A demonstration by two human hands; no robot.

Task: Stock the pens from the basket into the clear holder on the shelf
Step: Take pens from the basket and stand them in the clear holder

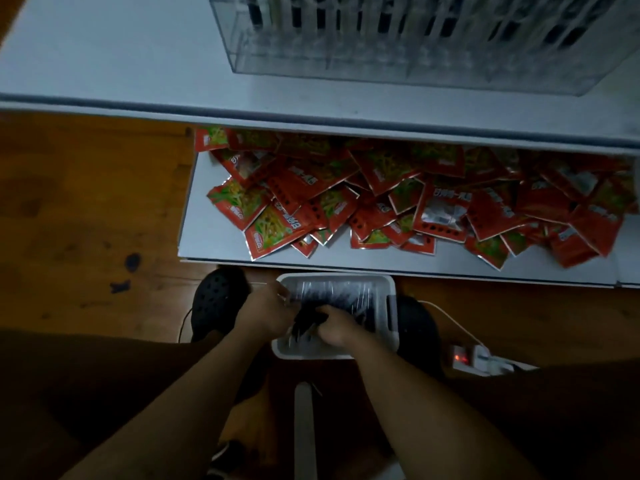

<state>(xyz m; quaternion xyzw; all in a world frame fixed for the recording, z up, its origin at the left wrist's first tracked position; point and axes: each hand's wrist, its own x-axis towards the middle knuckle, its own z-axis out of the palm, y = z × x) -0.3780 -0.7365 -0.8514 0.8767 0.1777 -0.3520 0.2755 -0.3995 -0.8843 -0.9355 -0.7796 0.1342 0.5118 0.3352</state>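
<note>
A white basket [389, 289] sits on the floor between my feet, filled with several dark pens [343, 296]. Both hands are down in it. My left hand [265, 310] is at the basket's left rim with fingers curled over the pens. My right hand [337, 327] grips a dark bunch of pens [306, 322] near the front of the basket. The clear holder [381, 50] stands on the top white shelf [104, 57], with white dividers and dark pens inside its far slots.
A lower white shelf [211, 237] carries a heap of red snack packets [398, 199]. Black shoes [216, 299] flank the basket. A power strip with a red light [464, 358] and white cable lies on the wooden floor at right. A pale strip [304, 427] lies below the basket.
</note>
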